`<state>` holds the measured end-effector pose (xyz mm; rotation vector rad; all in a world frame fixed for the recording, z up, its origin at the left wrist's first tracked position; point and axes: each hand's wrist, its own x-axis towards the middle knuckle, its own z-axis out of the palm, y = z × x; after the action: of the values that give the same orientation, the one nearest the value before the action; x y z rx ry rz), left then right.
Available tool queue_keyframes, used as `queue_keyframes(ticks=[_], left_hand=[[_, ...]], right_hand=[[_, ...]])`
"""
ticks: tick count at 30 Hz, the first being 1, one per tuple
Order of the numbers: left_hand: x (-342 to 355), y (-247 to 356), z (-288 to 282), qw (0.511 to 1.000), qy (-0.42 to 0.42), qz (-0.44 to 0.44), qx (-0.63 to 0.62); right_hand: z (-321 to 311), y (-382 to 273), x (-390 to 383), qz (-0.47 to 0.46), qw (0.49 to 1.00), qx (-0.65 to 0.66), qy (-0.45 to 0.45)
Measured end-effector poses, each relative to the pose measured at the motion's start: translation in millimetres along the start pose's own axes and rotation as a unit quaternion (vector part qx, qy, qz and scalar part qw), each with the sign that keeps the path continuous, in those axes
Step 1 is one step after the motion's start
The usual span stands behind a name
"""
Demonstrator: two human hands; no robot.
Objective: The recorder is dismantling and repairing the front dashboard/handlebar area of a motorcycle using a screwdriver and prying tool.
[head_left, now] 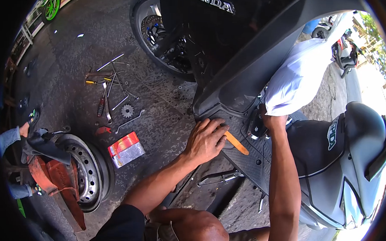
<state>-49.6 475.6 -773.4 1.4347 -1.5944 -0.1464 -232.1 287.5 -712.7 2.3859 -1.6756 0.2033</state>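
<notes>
My left hand [207,140] is at the edge of the scooter's black ribbed footboard [253,163], its fingers curled in. A flat orange strip, like a tool handle [238,144], sticks out from between its thumb and forefinger; its other end is hidden under the hand. My right hand [273,121] reaches over the footboard next to a black mechanical part [257,125]. A white plastic bag [298,77] hanging off the scooter covers part of that hand, and its fingers do not show clearly.
On the dark floor to the left lie wrenches and screwdrivers [111,85], a sprocket [127,111] and a red-and-white box [126,149]. Nearer stand a wheel rim [87,172] and an orange metal piece [55,175]. Another person's foot [31,120] shows at far left. The scooter's seat [315,141] is at right.
</notes>
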Motion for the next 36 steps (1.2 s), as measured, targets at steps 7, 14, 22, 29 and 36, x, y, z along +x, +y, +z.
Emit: queue_keyframes(ticks=[7,14,22,29,36], left_hand=[[0,-7,-8,0.999,0.008,-0.052,-0.011],[28,5,-8,0.987,-0.007,-0.151,-0.057],[36,0,-11,0.981,-0.048,-0.189,0.006],[35,-7,-7,0.988,-0.019,-0.151,0.002],[41,-6,-3,0.987,-0.019,-0.157,-0.012]], right_hand=[[-37,-20,-12,0.124,0.988,0.069,-0.067],[-21,10,-6,0.088,0.996,0.020,-0.004],[-14,8,3,-0.122,0.989,-0.068,0.055],[14,41,36,-0.199,0.976,-0.084,0.029],[51,31,73,-0.139,0.989,-0.052,0.017]])
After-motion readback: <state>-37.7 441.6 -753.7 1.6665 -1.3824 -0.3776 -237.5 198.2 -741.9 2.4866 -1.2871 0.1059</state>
